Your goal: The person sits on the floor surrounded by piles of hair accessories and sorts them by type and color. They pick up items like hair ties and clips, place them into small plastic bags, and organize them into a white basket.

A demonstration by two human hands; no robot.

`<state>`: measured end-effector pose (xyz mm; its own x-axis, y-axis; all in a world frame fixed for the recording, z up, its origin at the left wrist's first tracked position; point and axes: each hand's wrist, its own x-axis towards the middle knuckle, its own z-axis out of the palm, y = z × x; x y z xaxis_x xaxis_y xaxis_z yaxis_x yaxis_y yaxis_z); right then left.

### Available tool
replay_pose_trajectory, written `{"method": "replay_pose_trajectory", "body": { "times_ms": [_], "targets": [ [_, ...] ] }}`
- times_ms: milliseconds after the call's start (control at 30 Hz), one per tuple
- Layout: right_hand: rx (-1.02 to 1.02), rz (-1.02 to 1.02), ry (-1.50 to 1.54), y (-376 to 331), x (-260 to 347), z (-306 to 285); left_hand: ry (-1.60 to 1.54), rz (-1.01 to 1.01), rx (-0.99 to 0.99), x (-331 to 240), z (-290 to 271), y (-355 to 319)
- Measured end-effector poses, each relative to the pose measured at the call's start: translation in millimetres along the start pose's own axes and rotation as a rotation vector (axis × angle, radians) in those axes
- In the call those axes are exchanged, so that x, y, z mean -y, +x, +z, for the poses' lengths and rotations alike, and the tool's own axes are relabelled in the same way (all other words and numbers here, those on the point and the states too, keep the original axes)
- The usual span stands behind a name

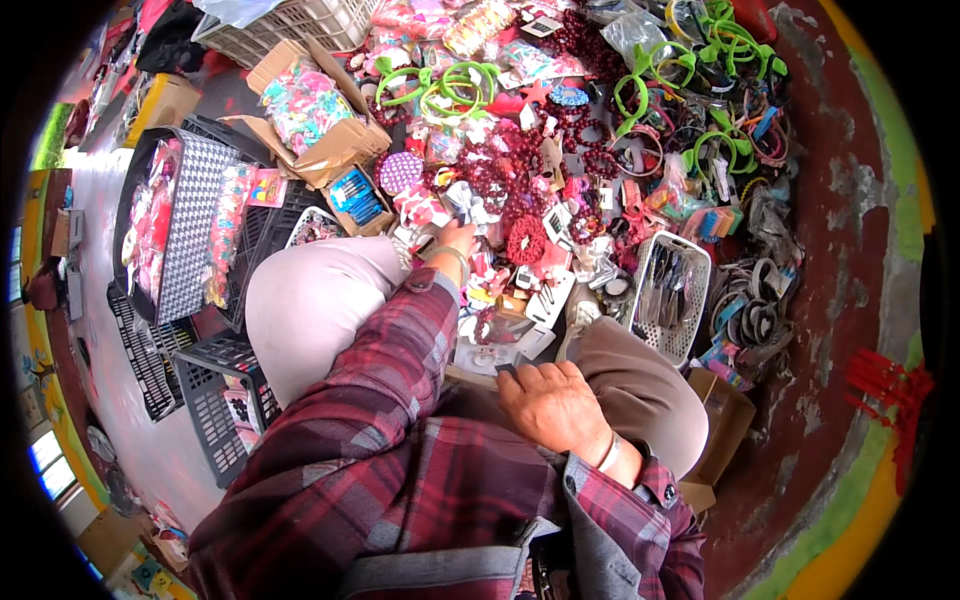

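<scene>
My left hand [457,241] reaches into a heap of hair accessories between my knees. Its fingers are bent beside a white-and-grey bow [470,205]; whatever they grip is hidden. My right hand [550,400] is closed in front of my body, back of the hand up, with a small dark flat piece [506,369] showing at its fingers. A red scrunchie [527,240] lies in the heap to the right of my left hand. Below it is a white card with dark hair clips [548,300]. Dark red bead strings [490,165] spread across the pile.
A white basket [707,290] of dark clips stands by my right knee. Green headbands [455,90] lie at the far side. An open cardboard box [345,160], a small box of blue packets [357,197] and a houndstooth-patterned bin [200,225] are on the left. A brown box [722,425] sits at right.
</scene>
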<state>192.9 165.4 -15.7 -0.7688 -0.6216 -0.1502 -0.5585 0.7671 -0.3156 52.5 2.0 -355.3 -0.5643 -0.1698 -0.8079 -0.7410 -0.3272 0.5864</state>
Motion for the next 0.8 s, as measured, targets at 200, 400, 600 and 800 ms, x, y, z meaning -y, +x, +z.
{"method": "replay_pose_trajectory", "body": {
  "times_ms": [200,400,600,800],
  "targets": [
    [-0.014,0.023,0.023,-2,-6,3,0.008,0.030,0.200,0,49,-3],
    [0.051,0.019,0.003,-3,-8,1,0.527,0.419,0.359,7,110,-19],
    [0.108,0.038,0.018,-9,-9,0,0.769,0.740,0.231,30,117,-32],
    [0.075,0.043,0.025,-10,-3,1,0.830,0.682,0.277,14,107,-55]
  ]
}}
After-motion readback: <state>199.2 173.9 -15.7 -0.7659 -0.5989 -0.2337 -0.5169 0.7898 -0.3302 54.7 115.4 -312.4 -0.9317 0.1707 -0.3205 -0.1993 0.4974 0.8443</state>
